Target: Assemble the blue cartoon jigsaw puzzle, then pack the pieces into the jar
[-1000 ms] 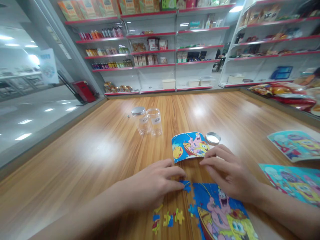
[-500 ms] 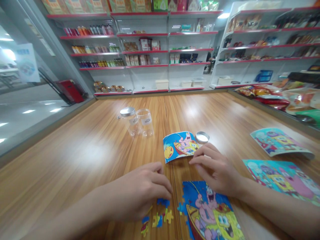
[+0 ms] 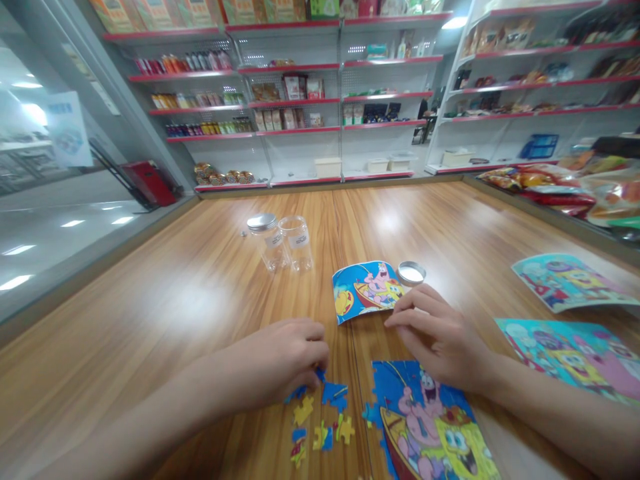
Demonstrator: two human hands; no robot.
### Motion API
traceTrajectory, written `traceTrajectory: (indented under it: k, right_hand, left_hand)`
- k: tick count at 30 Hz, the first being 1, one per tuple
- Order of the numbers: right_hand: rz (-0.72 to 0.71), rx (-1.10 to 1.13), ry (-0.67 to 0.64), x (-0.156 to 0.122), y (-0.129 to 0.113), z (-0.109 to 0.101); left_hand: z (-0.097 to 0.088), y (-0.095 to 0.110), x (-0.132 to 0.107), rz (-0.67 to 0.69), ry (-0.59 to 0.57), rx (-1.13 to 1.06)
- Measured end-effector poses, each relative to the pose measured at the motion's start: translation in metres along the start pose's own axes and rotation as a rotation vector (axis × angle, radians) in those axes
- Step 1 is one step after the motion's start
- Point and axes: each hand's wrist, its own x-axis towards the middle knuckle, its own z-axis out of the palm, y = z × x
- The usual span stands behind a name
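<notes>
1. Head view: since the earlier frames the left hand [image 3: 287, 357] has drawn back from the corner of the assembled puzzle [image 3: 430, 427] to the loose pieces [image 3: 323, 423]. The right hand [image 3: 440, 337] has kept its place.
2. Left fingers are curled down onto a blue piece [image 3: 300, 393] lying on the worktop [image 3: 175, 313], just left of the puzzle. Whether they pinch it or only press on it, I cannot tell.
3. Right fingers lie loosely spread and hold nothing, resting between the reference picture [image 3: 367, 290] and the puzzle.
4. Handling judgement: the piece is thin and flat, so it is best pinched by its edges and checked against the picture. The right hand should steady the puzzle.
5. A lid [image 3: 411, 273] and two jars [image 3: 280, 241] stand farther back.
</notes>
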Motion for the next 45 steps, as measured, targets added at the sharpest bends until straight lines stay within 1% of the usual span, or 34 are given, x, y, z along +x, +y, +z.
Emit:
traceTrajectory:
  k: [4,8,12,15,18,23,26,30,33,37,39,42,45]
  right_hand:
    - [-0.004,0.012,-0.007,-0.001,0.001,0.001]
    - [0.0,0.018,-0.002,-0.001,-0.001,0.0]
    - [-0.002,0.014,0.002,-0.001,-0.002,0.0]
    - [-0.005,0.017,0.004,0.0,-0.003,0.0]
    - [-0.007,0.016,0.01,0.001,-0.003,0.0]
    - [-0.008,0.013,0.006,0.001,-0.004,0.001]
    - [-0.008,0.013,0.0,0.001,-0.004,0.001]
    - [-0.009,0.014,-0.002,0.001,-0.005,0.0]
    - [-0.005,0.017,0.001,0.001,-0.006,0.0]
    - [-0.006,0.015,0.004,0.001,-0.006,0.001]
    - [-0.008,0.017,0.004,0.001,-0.006,0.002]
    - [-0.01,0.017,0.009,0.001,-0.005,0.003]
    - [-0.009,0.015,0.007,0.0,-0.004,0.002]
  left_hand:
    - [0.004,0.004,0.006,-0.058,0.003,-0.019]
    - [0.012,0.001,0.01,-0.099,0.068,0.01]
    - [0.015,-0.008,0.009,-0.067,0.162,0.019]
    - [0.015,-0.012,0.007,-0.017,0.155,-0.064]
    - [0.021,-0.011,0.009,0.009,0.127,-0.109]
    - [0.032,-0.007,0.017,-0.028,0.189,-0.073]
    - [0.029,-0.007,0.016,-0.065,0.2,-0.1]
    - [0.026,-0.008,0.014,-0.048,0.18,-0.167]
    - [0.029,-0.007,0.015,-0.057,0.183,-0.207]
    - [0.038,-0.004,0.019,-0.065,0.216,-0.242]
    - [0.04,-0.004,0.02,-0.055,0.232,-0.241]
    - [0.037,-0.004,0.02,-0.021,0.242,-0.221]
    - [0.033,-0.006,0.018,0.006,0.296,-0.176]
